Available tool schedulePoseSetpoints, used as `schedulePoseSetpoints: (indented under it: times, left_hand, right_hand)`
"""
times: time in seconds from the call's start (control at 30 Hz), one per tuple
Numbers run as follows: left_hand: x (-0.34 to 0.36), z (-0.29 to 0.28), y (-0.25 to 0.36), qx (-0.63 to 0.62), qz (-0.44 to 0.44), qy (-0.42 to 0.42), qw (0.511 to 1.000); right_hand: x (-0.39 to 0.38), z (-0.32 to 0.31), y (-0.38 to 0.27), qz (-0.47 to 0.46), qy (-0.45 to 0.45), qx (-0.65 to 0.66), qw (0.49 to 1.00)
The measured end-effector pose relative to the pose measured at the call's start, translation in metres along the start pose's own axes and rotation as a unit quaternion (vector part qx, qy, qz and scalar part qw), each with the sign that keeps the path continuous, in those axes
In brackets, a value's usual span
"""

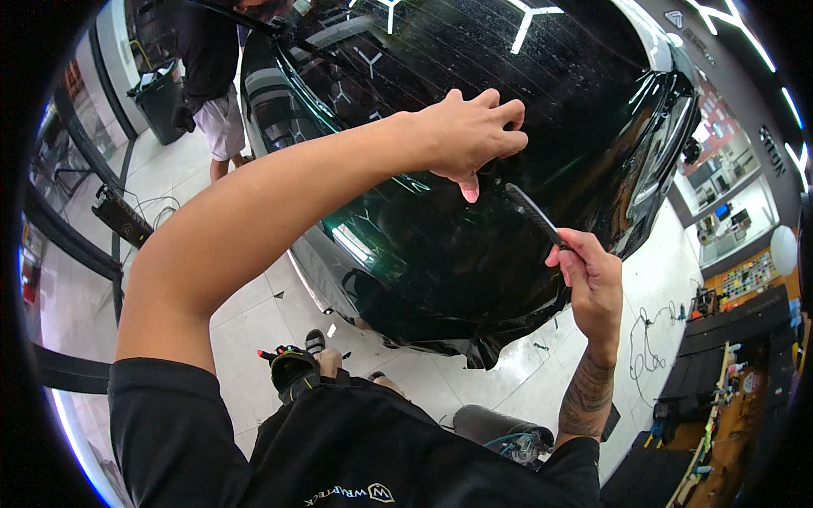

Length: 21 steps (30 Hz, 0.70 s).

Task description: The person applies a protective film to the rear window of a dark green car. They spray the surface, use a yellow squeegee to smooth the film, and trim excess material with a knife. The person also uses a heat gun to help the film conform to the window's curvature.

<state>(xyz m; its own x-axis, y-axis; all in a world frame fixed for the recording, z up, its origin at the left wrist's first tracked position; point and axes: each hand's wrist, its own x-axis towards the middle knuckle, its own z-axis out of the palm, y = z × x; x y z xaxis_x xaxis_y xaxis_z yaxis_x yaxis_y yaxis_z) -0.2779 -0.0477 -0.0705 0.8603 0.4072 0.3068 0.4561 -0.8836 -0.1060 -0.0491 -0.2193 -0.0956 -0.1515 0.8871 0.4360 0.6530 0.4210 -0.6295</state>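
Above the dark car (pixel 406 279), my left arm reaches across from the left. My left hand (pixel 474 140) is open, its fingers apart and bent and its thumb pointing down; I see nothing held in it. Low on the right, my right hand (pixel 593 271) pinches one end of a thin, black, flat tool (pixel 533 210) with a pale edge. The tool's far end points up and left, below my left hand. Glossy dark green film covers the car's panel, and its loose, ragged edge (pixel 483 351) hangs over the near side. Whether the tool touches the film, I cannot tell.
Another person (pixel 212 93) stands by the car's far left side, near a black bin (pixel 157 102). A grey cylinder (pixel 500 427) with a hose lies on the tiled floor near me. Cables (pixel 648 347) lie at right, beside a workbench (pixel 720 406) with tools.
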Motion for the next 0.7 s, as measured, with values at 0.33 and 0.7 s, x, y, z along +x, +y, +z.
schedulePoseSetpoints:
  times: [0.33,0.7]
  left_hand:
    - [0.003,-0.009,-0.015,-0.008,0.038,-0.040,0.998]
    - [0.003,-0.012,-0.018,-0.015,0.066,-0.036,0.997]
  right_hand:
    - [0.028,0.016,-0.021,-0.112,-0.019,-0.165,0.980]
    - [0.046,0.032,-0.035,-0.118,-0.072,-0.302,0.943]
